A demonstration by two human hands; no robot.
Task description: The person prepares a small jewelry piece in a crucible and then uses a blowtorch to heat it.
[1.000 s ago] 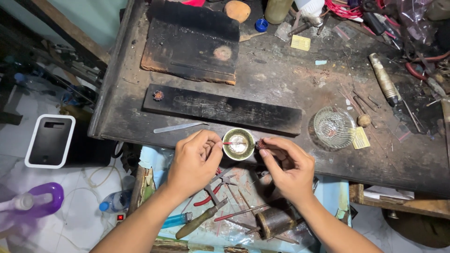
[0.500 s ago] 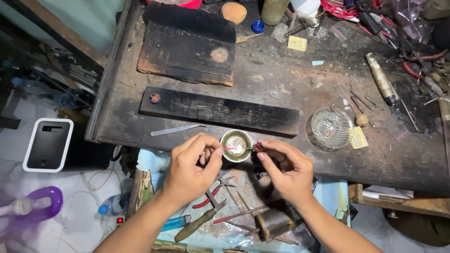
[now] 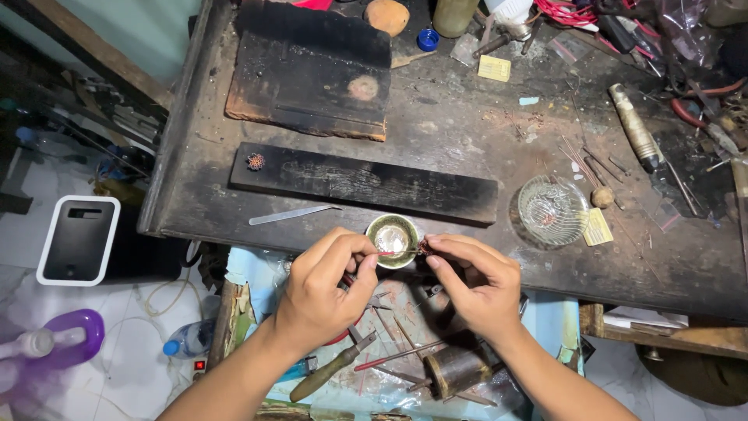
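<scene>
**Small reddish workpiece pinched over a metal dish at the bench edge**

The small reddish workpiece (image 3: 421,247) sits between the fingertips of the right hand (image 3: 475,284), just beside the right rim of a small round metal dish (image 3: 392,240) that stands at the near edge of the dark, scarred workbench (image 3: 467,132). The right thumb and forefinger are closed on the piece; it is too small to tell its exact shape. The left hand (image 3: 323,290) has its fingers closed around a thin red-tipped tool (image 3: 387,252), whose tip reaches across the lower part of the dish toward the workpiece.

Just left of the dish lies a slim metal strip (image 3: 292,214), flat on the bench. Behind the dish a long dark wooden block (image 3: 366,182) runs across the bench, with a small spiky reddish ornament (image 3: 255,161) resting on its left end. Farther back lies a thicker charred block (image 3: 312,74). To the right of the hands stands a clear glass dish (image 3: 553,210), with a small yellow card (image 3: 598,227) touching its right side and a brass-coloured cylindrical handpiece (image 3: 635,129) well beyond it.

Below the bench edge, under the wrists, an open tray holds pliers with red handles (image 3: 343,335), a wooden-handled tool (image 3: 323,377) and a spool of wire (image 3: 456,370). On the floor to the left stand a white box-shaped device (image 3: 78,240) and a plastic bottle with a blue cap (image 3: 187,340).
</scene>
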